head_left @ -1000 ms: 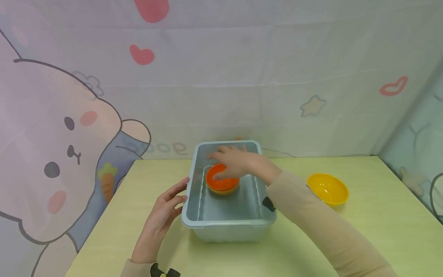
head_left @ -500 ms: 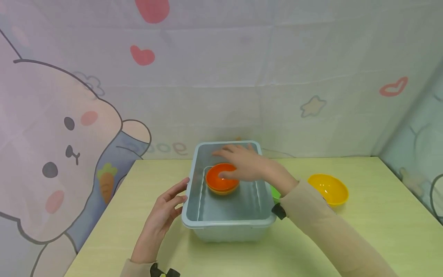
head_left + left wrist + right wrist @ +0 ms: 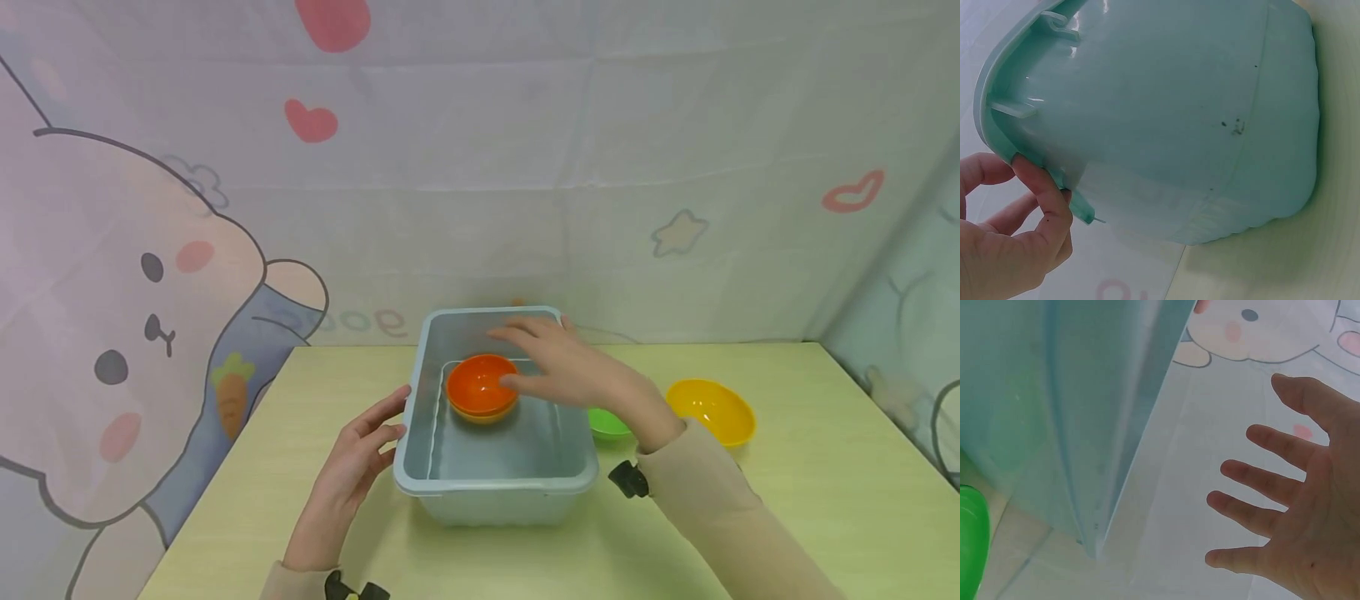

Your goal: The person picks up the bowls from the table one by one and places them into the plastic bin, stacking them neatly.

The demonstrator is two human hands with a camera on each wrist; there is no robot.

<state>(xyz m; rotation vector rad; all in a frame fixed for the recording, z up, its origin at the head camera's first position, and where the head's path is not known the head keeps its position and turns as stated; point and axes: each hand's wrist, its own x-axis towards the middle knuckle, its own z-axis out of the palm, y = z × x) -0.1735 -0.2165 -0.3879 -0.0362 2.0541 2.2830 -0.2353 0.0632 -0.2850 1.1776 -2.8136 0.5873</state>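
The left hand point(image 3: 352, 467) rests relaxed fingers on the storage bin point(image 3: 495, 487) rim, seemingly steadying it, while the right hand point(image 3: 573, 371) hovers, fingers spread, over stacked orange bowls point(image 3: 480, 387).

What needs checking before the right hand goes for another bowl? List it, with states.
1. Right hand holds nothing: ok, fingers spread in the right wrist view.
2. Orange bowl sits upright in the bin: ok. A yellowish rim shows under it, so it seems stacked on another bowl.
3. Left hand steadies the bin: ok, fingers touch the left rim.
4. Green bowl reachable: ok, on the table just right of the bin, partly behind the right wrist.
5. Yellow bowl reachable: ok, upright, farther right.
6. Room left in the bin: ok, the near floor is bare.
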